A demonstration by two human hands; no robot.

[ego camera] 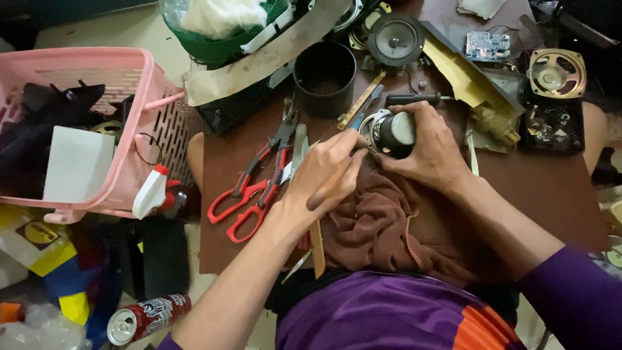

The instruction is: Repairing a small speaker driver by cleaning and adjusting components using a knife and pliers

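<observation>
Head view | right hand [433,146] gripping small speaker [391,131], magnet side up, on brown cloth [382,227] at table [551,194] centre | left hand [327,175] closed on thin wooden-handled tool [317,243], tip at the speaker's rim | red-handled scissors [249,198] and pliers just left of it | pink basket [129,84] further left

Red-handled scissors [234,209] and pliers [277,150] lying side by side on the brown desk [551,188]. Black cylindrical pot [324,78] standing behind them, round speaker [396,39] beyond it. Pink basket [97,123] off the desk's left edge; drink can [146,316] on the floor below.
</observation>
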